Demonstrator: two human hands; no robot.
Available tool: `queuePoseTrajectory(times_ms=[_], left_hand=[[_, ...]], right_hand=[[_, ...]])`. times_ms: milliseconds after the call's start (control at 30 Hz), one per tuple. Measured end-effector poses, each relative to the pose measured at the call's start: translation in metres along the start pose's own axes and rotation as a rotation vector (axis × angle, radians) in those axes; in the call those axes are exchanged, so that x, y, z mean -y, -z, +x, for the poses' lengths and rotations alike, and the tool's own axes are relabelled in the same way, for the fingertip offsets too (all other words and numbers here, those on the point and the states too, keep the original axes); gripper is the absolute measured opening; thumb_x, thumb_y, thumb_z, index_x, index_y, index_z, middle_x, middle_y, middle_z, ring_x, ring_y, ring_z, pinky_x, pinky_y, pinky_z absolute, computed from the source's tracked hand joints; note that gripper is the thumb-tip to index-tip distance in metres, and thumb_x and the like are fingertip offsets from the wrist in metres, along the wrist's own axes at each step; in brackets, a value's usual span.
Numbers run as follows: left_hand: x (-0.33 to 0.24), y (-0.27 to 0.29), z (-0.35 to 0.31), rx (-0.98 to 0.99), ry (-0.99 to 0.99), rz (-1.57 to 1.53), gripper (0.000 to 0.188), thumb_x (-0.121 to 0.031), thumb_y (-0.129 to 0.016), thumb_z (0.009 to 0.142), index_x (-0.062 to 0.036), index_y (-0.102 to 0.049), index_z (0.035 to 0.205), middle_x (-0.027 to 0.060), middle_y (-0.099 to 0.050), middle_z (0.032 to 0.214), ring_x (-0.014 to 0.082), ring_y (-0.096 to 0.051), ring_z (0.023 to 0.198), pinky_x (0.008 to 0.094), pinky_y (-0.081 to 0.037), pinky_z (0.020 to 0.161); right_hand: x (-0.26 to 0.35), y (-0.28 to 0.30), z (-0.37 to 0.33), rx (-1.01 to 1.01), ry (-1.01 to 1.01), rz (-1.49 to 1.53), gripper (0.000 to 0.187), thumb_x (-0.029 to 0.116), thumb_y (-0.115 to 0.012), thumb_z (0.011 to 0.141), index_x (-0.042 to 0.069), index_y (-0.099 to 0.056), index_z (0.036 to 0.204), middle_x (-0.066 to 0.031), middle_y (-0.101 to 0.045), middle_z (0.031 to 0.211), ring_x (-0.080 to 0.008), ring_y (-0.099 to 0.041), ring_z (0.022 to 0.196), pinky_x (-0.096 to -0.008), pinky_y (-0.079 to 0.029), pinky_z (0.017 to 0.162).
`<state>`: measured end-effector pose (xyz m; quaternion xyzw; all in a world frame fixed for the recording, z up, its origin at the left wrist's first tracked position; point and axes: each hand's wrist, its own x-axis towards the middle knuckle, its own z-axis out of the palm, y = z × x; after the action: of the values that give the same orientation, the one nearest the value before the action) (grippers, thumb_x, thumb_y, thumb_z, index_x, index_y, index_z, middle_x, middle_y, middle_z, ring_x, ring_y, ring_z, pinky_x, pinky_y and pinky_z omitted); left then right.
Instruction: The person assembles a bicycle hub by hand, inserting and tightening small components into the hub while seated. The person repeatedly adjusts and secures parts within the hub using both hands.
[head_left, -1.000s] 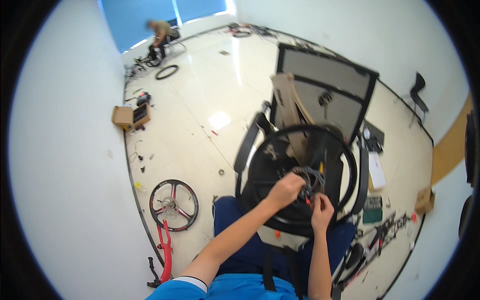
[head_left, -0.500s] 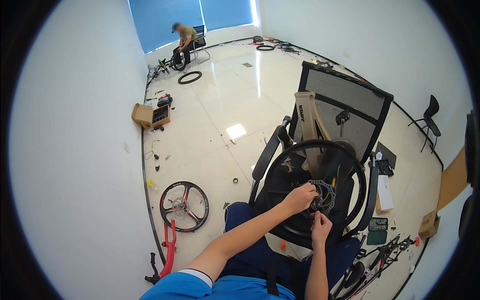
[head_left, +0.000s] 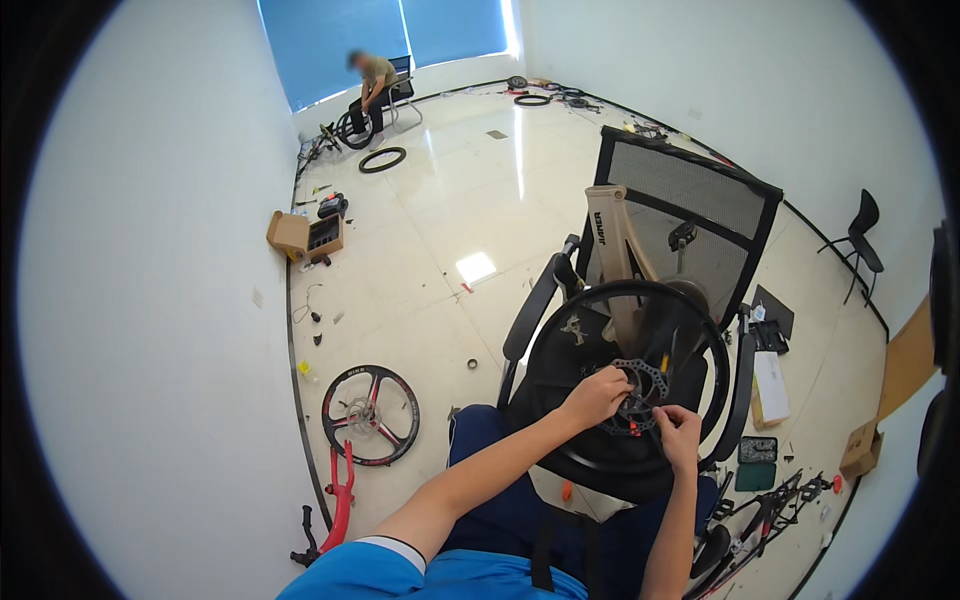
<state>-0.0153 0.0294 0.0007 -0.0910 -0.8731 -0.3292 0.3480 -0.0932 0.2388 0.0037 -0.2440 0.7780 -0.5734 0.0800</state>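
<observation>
A black wheel rests across the seat of the mesh-backed chair in front of me, partly over my lap. At its hub is a silver, perforated brake disc. My left hand has its fingers closed at the hub, over the disc's left part; what they grip is hidden. Just right of the disc's lower edge, my right hand is pinched closed, its fingertips on something thin and dark that I cannot make out. A small red piece shows at the disc's lower edge.
A beige bicycle frame part stands against the chair back. On the floor at left are a spoked wheel, a red fork and an open cardboard box. A green tool case lies at right. Another person sits far off.
My right hand has moved right and slightly up, from below the hub to the disc's lower right. The left hand stays at the hub. The red piece now shows more clearly.
</observation>
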Motion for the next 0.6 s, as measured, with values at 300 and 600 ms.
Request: queuePoseTrajectory(times_ms=[300, 600], left_hand=[[-0.006, -0.003, 0.003, -0.015, 0.023, -0.026, 0.009, 0.002, -0.071, 0.079, 0.0018, -0.067, 0.086, 0.0122, -0.064, 0.089, 0.0326, -0.062, 0.091, 0.0388, -0.053, 0.082], [-0.016, -0.003, 0.0, -0.037, 0.094, -0.006, 0.007, 0.0, -0.068, 0.08, 0.0012, -0.066, 0.086, 0.0127, -0.064, 0.089, 0.0321, -0.062, 0.091, 0.0387, -0.053, 0.081]], right_hand=[[0.016, 0.015, 0.011, 0.138, -0.16, 0.024, 0.02, 0.015, -0.075, 0.091, -0.004, -0.075, 0.087, 0.0014, -0.062, 0.065, -0.0044, -0.048, 0.048, -0.0237, -0.035, 0.045], [0.029, 0.004, 0.0, 0.069, -0.368, 0.202, 0.02, 0.016, -0.075, 0.091, -0.003, -0.07, 0.092, 0.0012, -0.057, 0.063, -0.0052, -0.045, 0.049, -0.0235, -0.032, 0.045]])
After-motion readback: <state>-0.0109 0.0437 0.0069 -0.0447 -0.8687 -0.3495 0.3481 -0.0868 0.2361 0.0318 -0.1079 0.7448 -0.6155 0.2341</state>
